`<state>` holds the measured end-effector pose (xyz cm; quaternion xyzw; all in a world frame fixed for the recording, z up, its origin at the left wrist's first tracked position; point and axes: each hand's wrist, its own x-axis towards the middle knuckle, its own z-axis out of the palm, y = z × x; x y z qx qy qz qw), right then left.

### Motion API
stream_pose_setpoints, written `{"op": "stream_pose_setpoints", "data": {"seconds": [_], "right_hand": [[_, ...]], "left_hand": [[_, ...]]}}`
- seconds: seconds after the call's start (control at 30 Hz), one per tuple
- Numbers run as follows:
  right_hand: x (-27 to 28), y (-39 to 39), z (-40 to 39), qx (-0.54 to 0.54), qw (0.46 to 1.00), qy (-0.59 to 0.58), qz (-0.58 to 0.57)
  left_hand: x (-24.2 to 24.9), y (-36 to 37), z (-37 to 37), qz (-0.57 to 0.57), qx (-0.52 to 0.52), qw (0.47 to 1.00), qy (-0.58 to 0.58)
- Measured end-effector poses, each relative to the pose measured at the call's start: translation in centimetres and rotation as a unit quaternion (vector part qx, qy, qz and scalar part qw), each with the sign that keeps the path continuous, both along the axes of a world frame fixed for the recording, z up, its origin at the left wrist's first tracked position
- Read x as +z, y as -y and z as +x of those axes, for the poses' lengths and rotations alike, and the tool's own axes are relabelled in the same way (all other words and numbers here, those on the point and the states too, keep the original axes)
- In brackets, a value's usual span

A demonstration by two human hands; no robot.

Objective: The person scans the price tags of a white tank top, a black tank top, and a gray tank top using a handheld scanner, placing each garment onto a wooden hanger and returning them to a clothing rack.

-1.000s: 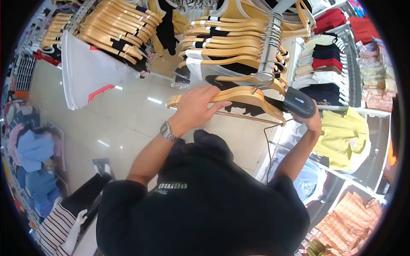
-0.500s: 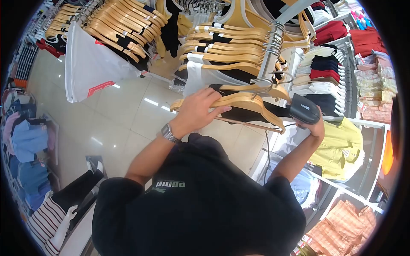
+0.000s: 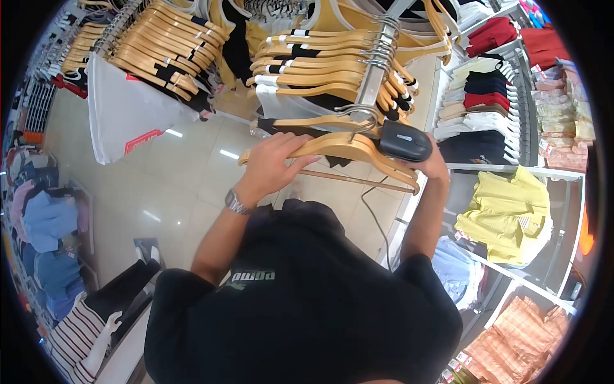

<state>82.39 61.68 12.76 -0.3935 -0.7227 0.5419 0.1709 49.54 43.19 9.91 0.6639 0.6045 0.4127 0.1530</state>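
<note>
My left hand [image 3: 276, 160] is closed around the left arm of a wooden hanger [image 3: 348, 146], thumb along its near side. The hanger's hook sits at the front end of a metal rail [image 3: 369, 89], and its lower bar shows nothing hung on it. In my right hand [image 3: 435, 165] is a black handheld barcode scanner [image 3: 405, 141], its head close over the hanger's right arm. From the scanner a thin cable [image 3: 372, 214] runs down. Right behind the held hanger hangs another wooden hanger [image 3: 307, 121] with a dark garment.
Several wooden hangers [image 3: 313, 67] with tops fill the rail behind. A white bag [image 3: 128, 112] hangs by the rack at left. Folded clothes [image 3: 486, 99] and a yellow-green shirt [image 3: 508, 214] lie on shelves at right. A mannequin in a striped top [image 3: 77, 329] is at lower left.
My right hand has brought the scanner leftward, over the held hanger's right arm. My left hand keeps its grip on the hanger. The view has shifted slightly.
</note>
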Motion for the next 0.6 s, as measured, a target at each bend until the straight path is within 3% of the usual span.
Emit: {"op": "stream_pose_setpoints", "data": {"seconds": [0.13, 0.3, 0.6], "right_hand": [[-1.2, -0.5, -1.1, 0.026, 0.996, -0.045, -0.078], [-1.3, 0.6, -1.6, -0.032, 0.994, -0.062, -0.079], [0.0, 1.6, -1.8, -0.082, 0.978, -0.132, -0.136]], "left_hand": [[0.2, 0.1, -0.6, -0.001, 0.012, 0.998, -0.057], [-1.6, 0.3, -1.5, 0.049, 0.039, 0.992, -0.111], [-1.5, 0.4, -1.9, 0.05, 0.02, 0.993, -0.1]]}}
